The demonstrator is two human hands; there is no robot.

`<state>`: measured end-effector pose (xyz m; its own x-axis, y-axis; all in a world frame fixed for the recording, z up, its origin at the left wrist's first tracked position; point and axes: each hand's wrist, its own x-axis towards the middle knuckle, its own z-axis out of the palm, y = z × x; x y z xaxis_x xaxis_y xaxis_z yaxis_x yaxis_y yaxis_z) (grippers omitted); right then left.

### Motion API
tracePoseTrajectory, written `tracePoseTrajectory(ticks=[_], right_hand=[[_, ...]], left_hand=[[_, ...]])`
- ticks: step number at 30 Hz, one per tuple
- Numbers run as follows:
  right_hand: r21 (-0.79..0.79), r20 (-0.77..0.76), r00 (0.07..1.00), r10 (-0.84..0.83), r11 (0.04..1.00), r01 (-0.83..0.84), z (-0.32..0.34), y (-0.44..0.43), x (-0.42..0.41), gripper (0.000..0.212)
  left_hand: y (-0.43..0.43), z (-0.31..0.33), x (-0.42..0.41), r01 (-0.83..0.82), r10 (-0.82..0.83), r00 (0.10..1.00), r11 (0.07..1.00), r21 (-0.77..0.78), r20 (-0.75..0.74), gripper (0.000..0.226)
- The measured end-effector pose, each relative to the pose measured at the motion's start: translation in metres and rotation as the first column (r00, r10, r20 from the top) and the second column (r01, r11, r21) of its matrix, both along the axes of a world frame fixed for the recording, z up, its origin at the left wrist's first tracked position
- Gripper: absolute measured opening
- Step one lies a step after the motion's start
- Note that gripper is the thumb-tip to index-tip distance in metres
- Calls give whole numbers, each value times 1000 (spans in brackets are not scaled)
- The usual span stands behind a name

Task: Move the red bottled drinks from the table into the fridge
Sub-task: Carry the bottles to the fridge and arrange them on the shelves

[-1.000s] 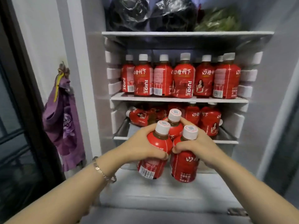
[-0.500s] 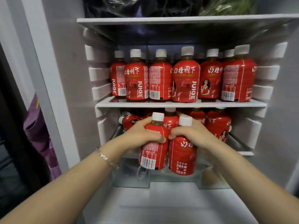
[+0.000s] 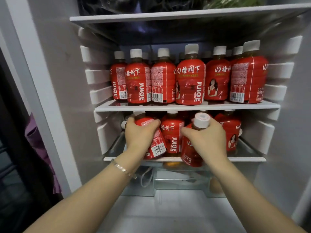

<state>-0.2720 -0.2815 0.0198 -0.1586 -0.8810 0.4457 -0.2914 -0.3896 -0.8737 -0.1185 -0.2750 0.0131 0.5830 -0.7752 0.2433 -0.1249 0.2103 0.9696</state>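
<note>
Nearest to us, a thin metal bracelet [image 3: 122, 168] circles our left wrist as both arms reach into the open white fridge [image 3: 64, 81]. Our left hand [image 3: 139, 137] is wrapped around a tilted red plastic bottle [image 3: 157, 147], its barcode turned towards us and its base at the white-rimmed lower shelf [image 3: 244, 159]. We judge the lean is for slipping it under the shelf above. Our right hand [image 3: 207, 142] clasps a second red bottle with a white cap [image 3: 190, 153] high on its shoulder, with the base hanging just in front of the shelf rim, so it is not yet set down. Below sits a clear plastic drawer [image 3: 181, 180]. Between our hands stands an upright red bottle marked JUICE [image 3: 172, 133], with another red bottle [image 3: 230, 130] at the right. These crowd the shelf, leaving only narrow front gaps for the two we hold. A white cap shows behind the left hand, though we cannot tell how that bottle lies. Further back, a full row of red bottles [image 3: 190, 81] fills the middle shelf [image 3: 185, 107], leaving no room there. Dark bags rest on the top shelf [image 3: 168, 14], and purple cloth [image 3: 35, 142] hangs outside at the left.
</note>
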Motion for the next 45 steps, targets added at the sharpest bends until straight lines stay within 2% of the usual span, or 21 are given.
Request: tracePoseTrajectory(ticks=[2,4,8,10,13,16,18,21,23,25,29,34,37,39,42,43,45], right_hand=[[13,-149,989,-23,1000,25,0,-13,5,23],[-58,-171,981,-93,995,84,-6,-23,10,27],[-306,128,964,-232,915,261,-19,-21,25,18],[-401,177,951,-253,864,305,-18,-20,32,20],[-346,142,977,-159,917,200,-20,-16,36,32],[-353,-64,996,-69,935,42,-30,-11,25,55],[-313,-173,985,0,948,-55,-28,-11,15,49],[-233,-226,972,60,966,-113,-18,-13,10,32],[-216,-229,973,33,973,-84,-17,-19,12,30],[-256,-209,976,-67,967,12,-24,-24,17,33],[-467,-149,893,-426,826,316,-44,-51,32,51],[-471,-190,865,-465,816,335,-53,-66,39,52],[-373,-224,888,-402,877,303,-49,-60,38,59],[-287,-243,912,-330,923,258,-48,-50,38,69],[-250,-266,931,-251,950,185,-50,-33,35,77],[-260,-296,926,-235,952,159,-51,-27,33,74],[-240,-362,912,-194,965,110,-54,-23,30,68]], left_hand=[[-9,0,-6,-11,14,992,1000,-19,127,49],[-17,-5,-11,-42,53,964,998,-47,260,52],[-29,-13,-17,-189,217,893,976,-108,394,59],[-29,-13,-23,-270,292,847,956,-115,443,61],[-25,-24,-28,-277,330,800,944,-179,501,60],[-24,-38,-24,-180,262,808,963,-202,527,65],[-24,-41,-19,-152,244,834,964,-219,494,67],[-23,-43,-17,-148,249,849,959,-241,467,69],[-22,-46,-19,-147,255,853,955,-259,455,70],[-21,-48,-19,-147,266,849,949,-280,457,71],[-27,-50,-19,-159,279,804,952,-263,526,70],[-31,-49,-19,-171,320,669,945,-280,671,58],[-28,-46,-12,-145,257,622,966,-213,740,63],[-20,-45,-2,-81,136,675,991,-110,725,74],[-10,-41,10,76,-77,879,997,21,471,82],[-6,-39,13,95,-92,918,995,10,387,80],[0,-36,14,75,-62,936,997,-25,347,76]])
